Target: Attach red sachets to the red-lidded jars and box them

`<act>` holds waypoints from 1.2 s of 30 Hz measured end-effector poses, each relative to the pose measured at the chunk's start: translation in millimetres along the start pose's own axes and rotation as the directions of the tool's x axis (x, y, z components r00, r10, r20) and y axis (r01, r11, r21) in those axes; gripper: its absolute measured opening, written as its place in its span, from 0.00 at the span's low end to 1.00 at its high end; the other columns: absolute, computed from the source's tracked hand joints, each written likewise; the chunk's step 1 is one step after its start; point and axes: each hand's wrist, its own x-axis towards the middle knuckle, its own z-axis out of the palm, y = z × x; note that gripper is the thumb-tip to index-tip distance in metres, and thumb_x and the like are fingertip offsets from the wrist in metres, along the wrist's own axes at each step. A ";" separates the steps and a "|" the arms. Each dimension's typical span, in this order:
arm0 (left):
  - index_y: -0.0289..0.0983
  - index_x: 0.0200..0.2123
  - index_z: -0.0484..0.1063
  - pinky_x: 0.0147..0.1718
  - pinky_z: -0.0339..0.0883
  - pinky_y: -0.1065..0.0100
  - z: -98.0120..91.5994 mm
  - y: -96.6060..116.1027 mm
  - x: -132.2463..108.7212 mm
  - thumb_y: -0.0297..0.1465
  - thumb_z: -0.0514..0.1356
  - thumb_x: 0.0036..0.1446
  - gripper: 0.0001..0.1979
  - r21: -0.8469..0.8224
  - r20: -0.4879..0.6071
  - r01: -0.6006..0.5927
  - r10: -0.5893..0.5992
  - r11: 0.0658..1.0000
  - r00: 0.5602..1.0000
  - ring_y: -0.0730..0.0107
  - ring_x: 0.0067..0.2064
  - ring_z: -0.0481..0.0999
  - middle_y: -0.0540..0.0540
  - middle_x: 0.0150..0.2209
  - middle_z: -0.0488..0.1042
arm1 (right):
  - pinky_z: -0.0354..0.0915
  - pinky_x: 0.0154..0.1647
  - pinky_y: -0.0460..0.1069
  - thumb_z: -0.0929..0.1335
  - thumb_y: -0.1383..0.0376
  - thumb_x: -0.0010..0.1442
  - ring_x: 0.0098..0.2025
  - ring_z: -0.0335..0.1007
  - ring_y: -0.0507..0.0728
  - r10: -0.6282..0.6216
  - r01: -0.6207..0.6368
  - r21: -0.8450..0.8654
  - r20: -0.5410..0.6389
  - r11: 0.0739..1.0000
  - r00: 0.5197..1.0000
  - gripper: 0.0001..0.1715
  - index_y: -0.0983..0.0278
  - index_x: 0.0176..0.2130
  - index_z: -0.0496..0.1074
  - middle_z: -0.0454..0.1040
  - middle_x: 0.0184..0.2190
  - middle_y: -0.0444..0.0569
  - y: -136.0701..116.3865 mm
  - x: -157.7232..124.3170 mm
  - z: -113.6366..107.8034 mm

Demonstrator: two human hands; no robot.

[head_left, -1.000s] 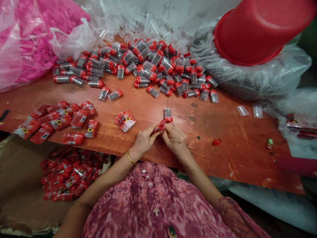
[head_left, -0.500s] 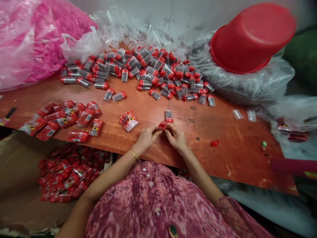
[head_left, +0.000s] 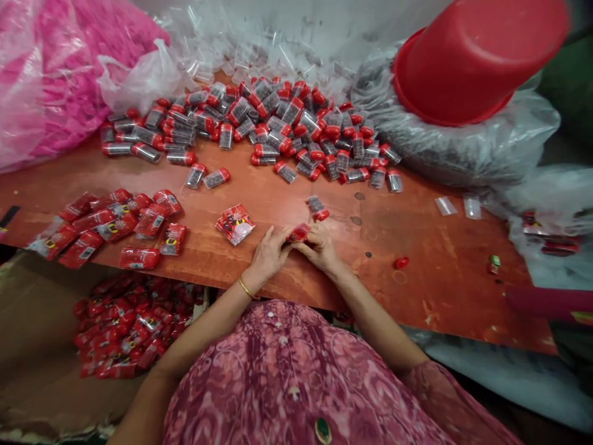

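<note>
Between my fingertips is a small red printed packet (head_left: 299, 232), its far face turned up. My left hand (head_left: 271, 252) grips its left end, and my right hand (head_left: 322, 248) pinches it from the right. Just beyond my fingers lies one clear tube with a red cap (head_left: 318, 208), tilted on the table. A small stack of red printed cards (head_left: 235, 224) rests left of my hands. Farther left, several filled red packets (head_left: 139, 258) lie in a loose group.
A heap of red-capped clear tubes (head_left: 278, 127) spreads along the back of the wooden table (head_left: 417, 235). A red bucket (head_left: 467, 62) stands upside down on a plastic sack at right. Below the left edge, a cardboard box (head_left: 37, 346) holds many red packets. One red cap (head_left: 401, 262) lies at right.
Both hands have come closer together around the red packet, which now lies flatter between them. The single tube beyond my fingers has turned askew. The whole view has shifted slightly.
</note>
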 end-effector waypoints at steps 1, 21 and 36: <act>0.36 0.51 0.67 0.60 0.49 0.48 -0.3 0.2 0.6 0.28 0.53 0.58 0.17 -0.021 -0.010 0.001 -0.002 1.000 1.000 0.62 0.49 0.73 0.42 0.48 0.75 | 0.60 0.38 0.53 0.66 0.53 0.58 0.30 0.64 0.55 0.016 -0.016 -0.017 0.006 1.000 1.000 0.17 0.60 0.28 0.75 0.72 0.23 0.45 0.3 -1.0 1.1; 0.34 0.31 0.65 0.23 0.67 0.72 -29.7 43.0 1.6 0.37 0.60 0.49 0.12 -0.870 0.381 0.457 -0.334 0.187 0.862 0.75 0.19 0.72 0.52 0.23 0.72 | 0.68 0.28 0.47 0.65 0.61 0.58 0.25 0.70 0.52 0.388 -0.318 0.280 -0.249 0.906 0.887 0.10 0.63 0.30 0.74 0.76 0.24 0.44 -39.1 -0.3 -8.6; 0.33 0.31 0.65 0.16 0.63 0.75 -32.1 56.1 5.7 0.41 0.60 0.51 0.15 -0.800 0.318 0.468 -0.396 0.375 0.861 0.79 0.16 0.68 0.53 0.20 0.70 | 0.68 0.29 0.48 0.62 0.63 0.60 0.27 0.73 0.54 0.151 -0.168 -0.099 -0.155 0.981 0.976 0.12 0.61 0.36 0.75 0.78 0.28 0.48 -35.5 -4.8 -15.3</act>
